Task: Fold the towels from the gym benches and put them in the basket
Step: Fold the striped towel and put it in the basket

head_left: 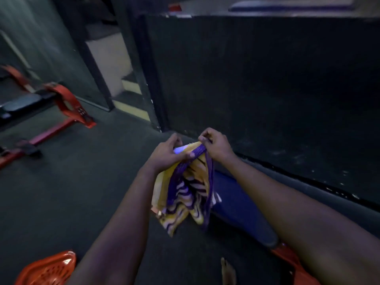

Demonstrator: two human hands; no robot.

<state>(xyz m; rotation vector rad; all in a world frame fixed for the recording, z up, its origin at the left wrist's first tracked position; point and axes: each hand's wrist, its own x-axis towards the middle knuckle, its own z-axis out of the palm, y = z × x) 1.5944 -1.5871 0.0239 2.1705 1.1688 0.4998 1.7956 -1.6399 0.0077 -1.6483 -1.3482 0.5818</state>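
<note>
Towel [185, 192], yellow and purple with a striped print, is up in the air, held by its top edge and hanging doubled over. My left hand [166, 153] grips the purple border, thumb pressed across it. My right hand [216, 145] is just beside it on the same edge, fingers [203, 138] curled tight round the fabric. The towel's lower end hangs loose over the dark floor [82, 182]. Blue padded surface [236, 202] is just right of the towel and partly behind it. Orange basket [49, 270] is well down-left of the towel, cut off by the frame. Red-framed bench [61, 99] is far left of the towel. Dark wall [267, 79] is behind the towel.
</note>
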